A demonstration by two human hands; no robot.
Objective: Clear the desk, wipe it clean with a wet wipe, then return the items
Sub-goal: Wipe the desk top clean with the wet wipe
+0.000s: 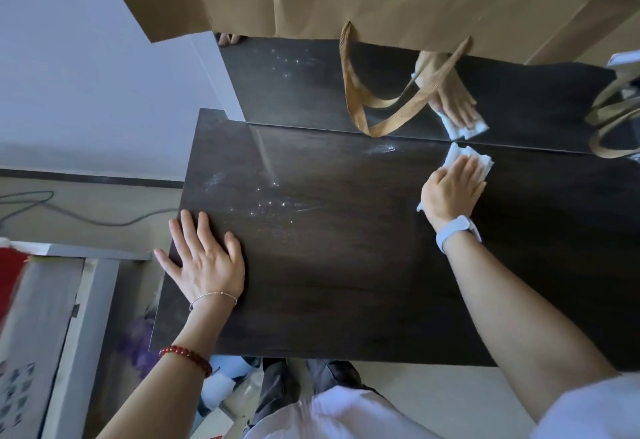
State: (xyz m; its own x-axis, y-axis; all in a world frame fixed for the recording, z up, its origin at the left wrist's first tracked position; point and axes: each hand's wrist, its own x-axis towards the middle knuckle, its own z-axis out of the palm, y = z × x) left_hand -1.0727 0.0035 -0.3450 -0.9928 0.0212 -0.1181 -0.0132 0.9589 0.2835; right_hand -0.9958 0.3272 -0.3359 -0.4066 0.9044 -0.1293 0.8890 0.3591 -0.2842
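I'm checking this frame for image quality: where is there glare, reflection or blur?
Head view: glare streaks the desk left of centre; the mirror behind reflects the right hand and wipe; the red item at the left edge is motion-blurred; wide-angle bending throughout.

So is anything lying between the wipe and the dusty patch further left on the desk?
Nothing visible. The right hand presses the wet wipe near the desk's back edge, and bare dark wood runs from there to the dusty specks. The left hand rests flat nearer the front left corner, off that path.
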